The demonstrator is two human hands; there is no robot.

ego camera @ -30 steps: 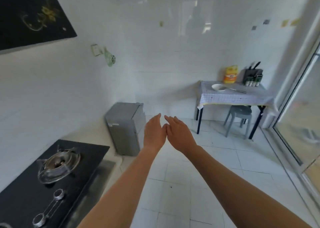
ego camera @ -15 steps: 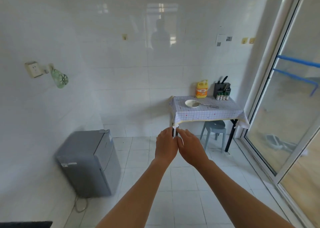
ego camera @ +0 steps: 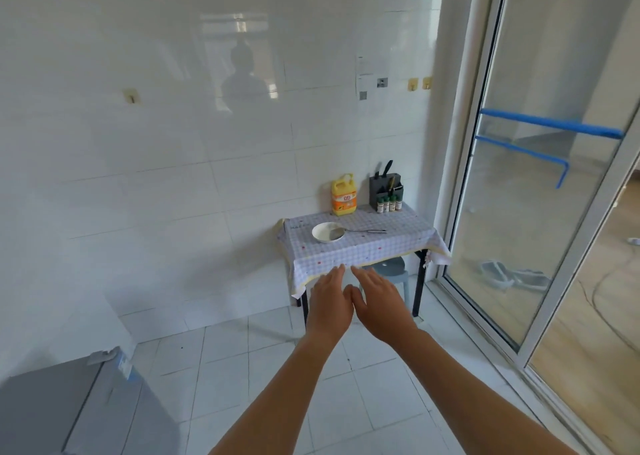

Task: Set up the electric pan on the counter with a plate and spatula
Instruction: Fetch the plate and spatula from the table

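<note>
Likely fetching plate (ego camera: pixel 328 232) and spatula (ego camera: pixel 364 231)
Left hand (ego camera: pixel 329 304), right hand (ego camera: pixel 381 304) flat, empty; lift plate level from the surface (ego camera: pixel 388 246).

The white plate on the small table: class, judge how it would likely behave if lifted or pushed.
The plate looks smooth and rigid, probably ceramic, so likely stiff but breakable. The spatula has its head resting in it, so lifting would probably tip that out. Pushed, it may drag the loose tablecloth.
</note>
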